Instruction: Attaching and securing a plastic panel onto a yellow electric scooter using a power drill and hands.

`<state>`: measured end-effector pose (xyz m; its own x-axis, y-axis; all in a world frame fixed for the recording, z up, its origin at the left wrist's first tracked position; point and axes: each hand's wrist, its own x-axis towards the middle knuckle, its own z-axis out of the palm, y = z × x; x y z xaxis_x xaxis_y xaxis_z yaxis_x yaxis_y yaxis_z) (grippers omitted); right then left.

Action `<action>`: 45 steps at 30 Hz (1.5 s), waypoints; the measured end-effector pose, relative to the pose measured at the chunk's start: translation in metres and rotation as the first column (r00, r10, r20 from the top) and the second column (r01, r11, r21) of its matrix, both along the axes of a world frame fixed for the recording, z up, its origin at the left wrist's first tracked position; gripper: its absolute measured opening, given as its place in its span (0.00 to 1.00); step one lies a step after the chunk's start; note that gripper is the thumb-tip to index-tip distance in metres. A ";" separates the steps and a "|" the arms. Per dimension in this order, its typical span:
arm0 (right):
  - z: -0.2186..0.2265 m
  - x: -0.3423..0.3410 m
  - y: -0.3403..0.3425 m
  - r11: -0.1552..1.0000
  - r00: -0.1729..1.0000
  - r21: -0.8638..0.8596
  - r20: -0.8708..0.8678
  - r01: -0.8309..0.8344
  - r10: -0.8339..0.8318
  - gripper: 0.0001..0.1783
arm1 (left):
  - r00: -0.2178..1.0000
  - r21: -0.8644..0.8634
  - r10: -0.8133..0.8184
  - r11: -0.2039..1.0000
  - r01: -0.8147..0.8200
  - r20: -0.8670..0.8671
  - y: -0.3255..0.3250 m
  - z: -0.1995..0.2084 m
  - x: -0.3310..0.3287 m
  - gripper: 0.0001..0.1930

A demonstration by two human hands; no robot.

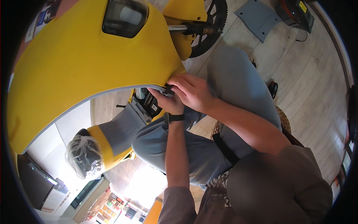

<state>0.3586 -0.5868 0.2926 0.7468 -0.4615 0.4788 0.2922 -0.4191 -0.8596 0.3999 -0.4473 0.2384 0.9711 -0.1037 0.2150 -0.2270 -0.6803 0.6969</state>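
Nearest are two bare forearms below two short dark sleeves, with one black watch (175,118) on the left wrist, and beneath them two knees in one pair of grey-blue trousers (238,82). Part of one woven stool (284,117) shows beside the thigh. Both hands meet at the lower right corner of one large yellow cover (112,56), where the single grey trim (112,88) along its lower edge ends at one small black piece (169,89). The right hand (195,92) has its fingers curled, forefinger and thumb drawn nearly together on that piece. The left hand (171,102) lies just below, one digit stretched left along the trim; its other fingers are hidden, so I cannot tell how far they open or what they grip. Below the cover's lower edge are one grey footboard (123,127) and one seat (85,155) wrapped in clear plastic. One dark lamp (126,18) sits at the cover's top edge; past its right edge come one fork leg (201,28) and one spoked wheel (223,11). Toward the far right corner of the wooden floor (309,71) lie one grey panel (258,18) and one black-and-red case (296,15), with one small dark object (273,89) nearer, beside the knee.
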 end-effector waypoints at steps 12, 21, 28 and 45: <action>0.002 0.002 -0.002 1.000 1.000 -0.013 0.004 -0.021 0.021 0.17 | 0.997 0.053 -0.054 0.997 0.051 0.057 0.002 0.003 0.002 0.55; 0.002 -0.001 -0.001 0.999 0.998 0.034 -0.061 -0.033 0.035 0.18 | 0.987 0.032 -0.122 0.992 0.119 0.102 0.003 -0.001 0.002 0.50; 0.000 0.001 0.001 1.000 0.999 0.020 -0.042 -0.010 0.011 0.18 | 0.989 -0.004 -0.131 0.991 0.132 0.065 0.003 0.000 0.003 0.48; 0.003 -0.001 0.002 0.998 1.000 0.062 0.002 0.031 -0.032 0.14 | 0.662 0.213 -0.365 0.929 0.302 0.654 0.000 0.027 0.020 0.42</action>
